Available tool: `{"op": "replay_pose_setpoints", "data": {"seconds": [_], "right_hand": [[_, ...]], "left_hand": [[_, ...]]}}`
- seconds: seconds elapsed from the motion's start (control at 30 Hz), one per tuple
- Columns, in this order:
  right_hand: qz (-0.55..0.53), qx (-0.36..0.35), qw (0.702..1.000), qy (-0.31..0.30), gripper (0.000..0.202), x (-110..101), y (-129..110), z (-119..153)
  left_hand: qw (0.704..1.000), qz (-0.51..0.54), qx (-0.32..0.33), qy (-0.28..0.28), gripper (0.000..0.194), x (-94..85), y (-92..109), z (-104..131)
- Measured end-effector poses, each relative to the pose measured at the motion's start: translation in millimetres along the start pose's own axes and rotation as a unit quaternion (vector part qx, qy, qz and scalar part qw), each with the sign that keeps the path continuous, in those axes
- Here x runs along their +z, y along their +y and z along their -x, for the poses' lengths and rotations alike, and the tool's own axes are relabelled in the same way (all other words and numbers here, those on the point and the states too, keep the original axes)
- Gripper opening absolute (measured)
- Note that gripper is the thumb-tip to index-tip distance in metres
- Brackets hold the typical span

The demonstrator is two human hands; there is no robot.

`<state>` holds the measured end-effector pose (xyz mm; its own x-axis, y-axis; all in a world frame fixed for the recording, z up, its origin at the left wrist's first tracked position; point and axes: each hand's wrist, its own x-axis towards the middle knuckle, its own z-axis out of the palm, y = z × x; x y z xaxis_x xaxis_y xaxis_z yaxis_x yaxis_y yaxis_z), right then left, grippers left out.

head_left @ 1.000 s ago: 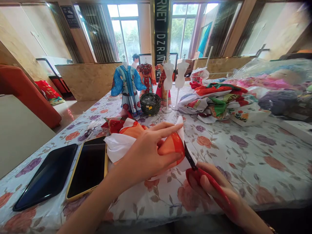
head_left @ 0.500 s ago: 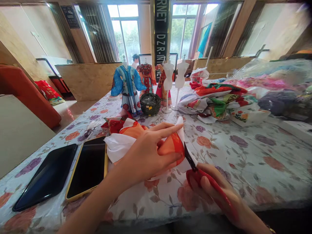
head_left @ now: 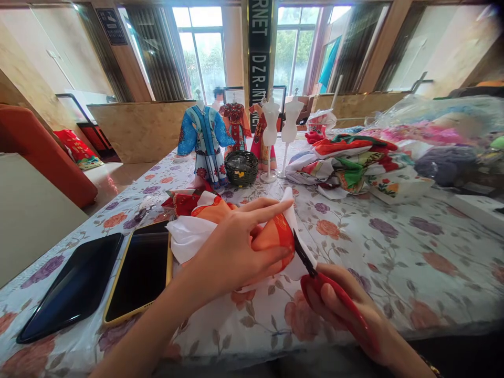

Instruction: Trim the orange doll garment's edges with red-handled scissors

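Note:
My left hand [head_left: 244,236] grips a piece of orange and white fabric [head_left: 275,236] with a red patterned border, its fingers closed over the cloth. My right hand [head_left: 346,304] is wrapped round red-handled scissors [head_left: 334,294]. The dark blades lie against the white edge of the fabric, just right of the red border; whether they are fully closed I cannot tell. White and orange folds of the same cloth spread out behind my left wrist. A red patterned piece of cloth [head_left: 183,203] lies beyond them.
Two phones [head_left: 74,283] lie at the left. Small mannequins in a blue robe [head_left: 205,142] and red dresses stand behind, beside bare white mannequins [head_left: 291,121] and a black basket [head_left: 241,169]. A fabric pile [head_left: 350,157] sits at right, near plastic-wrapped goods [head_left: 444,121].
The scissor blades have shifted slightly along the fabric's edge. My left hand keeps its hold on the cloth, and the whole view has moved a little.

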<state>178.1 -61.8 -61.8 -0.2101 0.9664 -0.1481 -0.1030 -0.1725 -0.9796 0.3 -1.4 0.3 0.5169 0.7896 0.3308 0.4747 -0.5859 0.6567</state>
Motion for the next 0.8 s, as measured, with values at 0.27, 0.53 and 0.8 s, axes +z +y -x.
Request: {"op": "replay_pose_setpoints", "data": {"seconds": [0.27,0.53,0.8], "right_hand": [[0.004,0.012,0.996,-0.087,0.039,-6.5,-0.7,-4.4],[0.093,-0.031,0.994,-0.042,0.044,-16.6,1.4,-5.0],[0.100,-0.049,0.992,-0.063,0.055,-14.8,6.3,-7.2]], "left_hand": [[1.000,-0.014,0.012,-0.001,0.057,-0.5,-0.3,-0.8],[0.998,-0.038,0.042,-0.005,0.060,-1.5,-1.1,1.5],[0.998,-0.043,0.043,-0.004,0.059,-1.8,-0.1,0.6]]}}
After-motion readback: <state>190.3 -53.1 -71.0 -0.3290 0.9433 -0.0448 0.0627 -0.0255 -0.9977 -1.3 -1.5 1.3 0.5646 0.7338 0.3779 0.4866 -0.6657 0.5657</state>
